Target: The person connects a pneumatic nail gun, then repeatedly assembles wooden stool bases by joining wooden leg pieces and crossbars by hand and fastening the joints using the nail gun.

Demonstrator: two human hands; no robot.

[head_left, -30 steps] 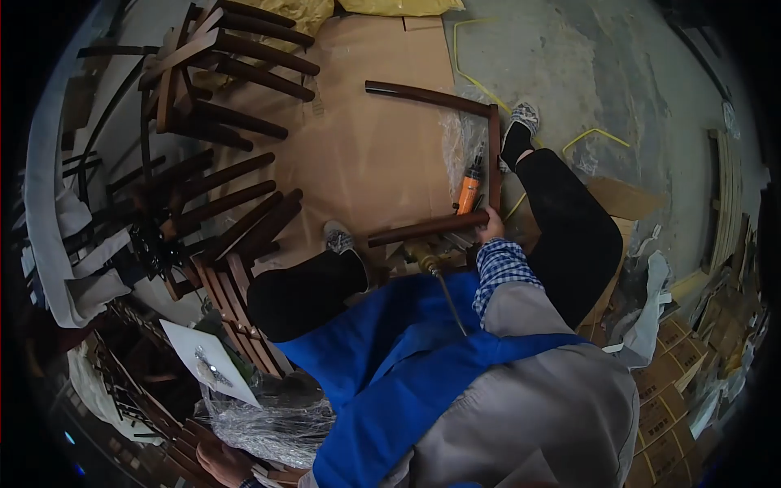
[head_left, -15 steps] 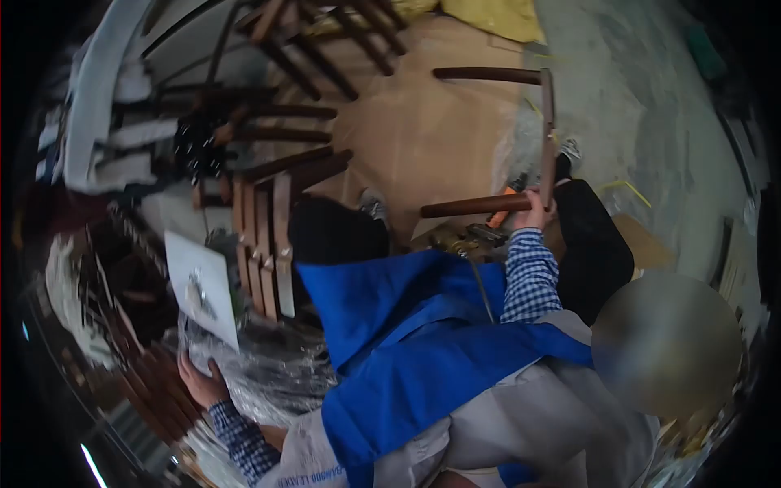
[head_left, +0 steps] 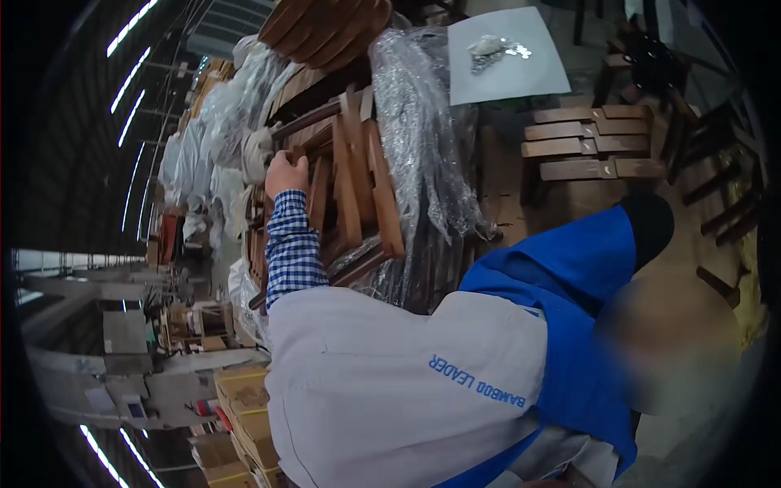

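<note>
My left hand (head_left: 288, 174), in a blue checked sleeve, is at the left side of a pile of brown wooden frame parts (head_left: 346, 183). Its thumb and fingers are closed around the upper end of one wooden part (head_left: 298, 152); the fingertips are partly hidden behind the wood. The parts lean side by side, tilted, just right of the hand. My right hand is out of view, and so is the three-sided wooden frame it held earlier.
Crumpled clear plastic wrap (head_left: 423, 130) lies right of the pile. A white board (head_left: 508, 57) carries small shiny pieces. Stacked wooden frames (head_left: 594, 142) stand at the upper right, curved wooden pieces (head_left: 325, 28) at the top. Cardboard boxes (head_left: 244, 411) are at lower left.
The view has swung left, away from the cardboard sheet and orange tool. My left hand, open half a second ago, has closed on a wooden part. My right hand has left the view.
</note>
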